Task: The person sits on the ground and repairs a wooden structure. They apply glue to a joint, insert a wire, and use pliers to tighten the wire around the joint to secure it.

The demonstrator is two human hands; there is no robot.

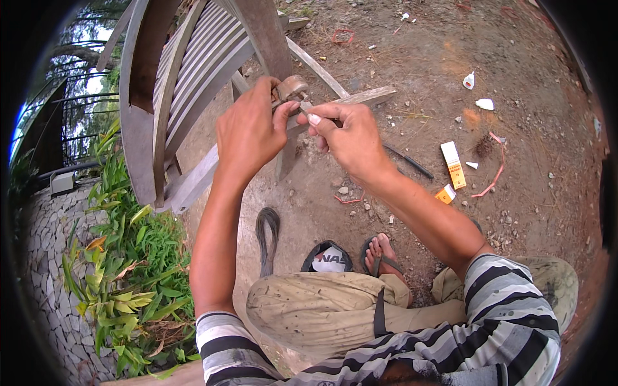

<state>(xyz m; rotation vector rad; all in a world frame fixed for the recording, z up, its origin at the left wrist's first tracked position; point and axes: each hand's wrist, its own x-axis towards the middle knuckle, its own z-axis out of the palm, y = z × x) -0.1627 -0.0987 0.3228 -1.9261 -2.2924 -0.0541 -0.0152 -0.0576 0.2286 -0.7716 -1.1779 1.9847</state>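
A weathered wooden chair (pixel 212 71) with a slatted part lies tipped over in front of me, at the upper left. My left hand (pixel 251 125) is closed around the rounded wooden end (pixel 293 88) of one of its pieces, the fingers partly hidden behind it. Just to the right, my right hand (pixel 351 132) pinches a small greyish piece (pixel 306 105) between thumb and fingers. That piece is close against the wooden end and the left thumb; its kind is too small to make out.
On the dirt at right lie a white-and-yellow carton (pixel 454 167), an orange box (pixel 445 193), a black rod (pixel 410 161), pink cord (pixel 496 168) and white plastic pieces (pixel 484 103). Coiled dark cord (pixel 267 233) and a black-and-white item (pixel 329 258) lie near my knees. Plants (pixel 145 257) grow at left.
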